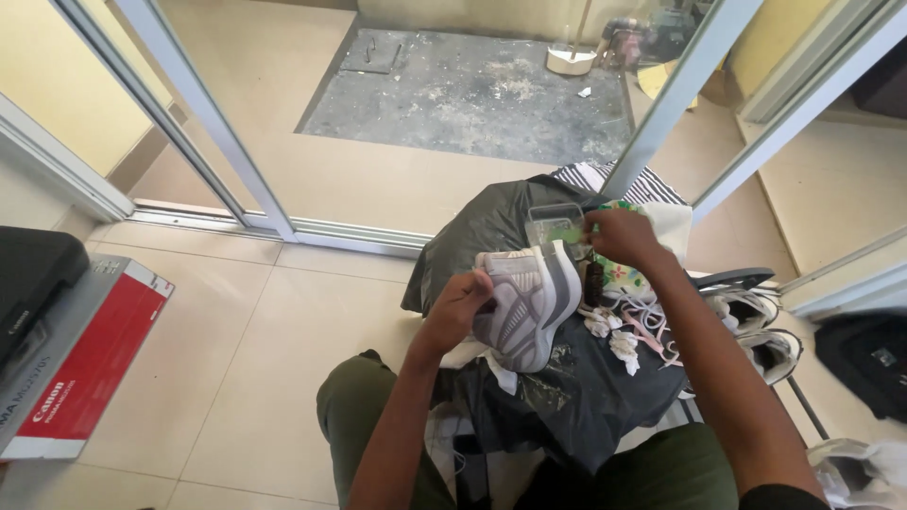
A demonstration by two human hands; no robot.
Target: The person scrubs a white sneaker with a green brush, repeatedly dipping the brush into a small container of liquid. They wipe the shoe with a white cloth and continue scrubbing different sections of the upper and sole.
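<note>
A grey-and-white sneaker held over a black plastic sheet on a tiled floor, by a sliding glass door.

At far left a red-and-grey cardboard box [80, 364] lies on the beige floor tiles [255, 378]; aluminium door frames [213, 142] cross behind. The left hand [460, 307] is clamped on the grey-and-white mesh sneaker [529, 302], sole up, above the crumpled black plastic sheet [567, 397]. The right hand [619, 236] pinches a small clear plastic container [556, 225]; white laces [624, 335] lie beside it.

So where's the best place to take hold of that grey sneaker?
Probably at the heel end of the grey sneaker, coming from the person's left, where the left hand already grips it. The sole faces right and the toe points down, so that end is free.
</note>
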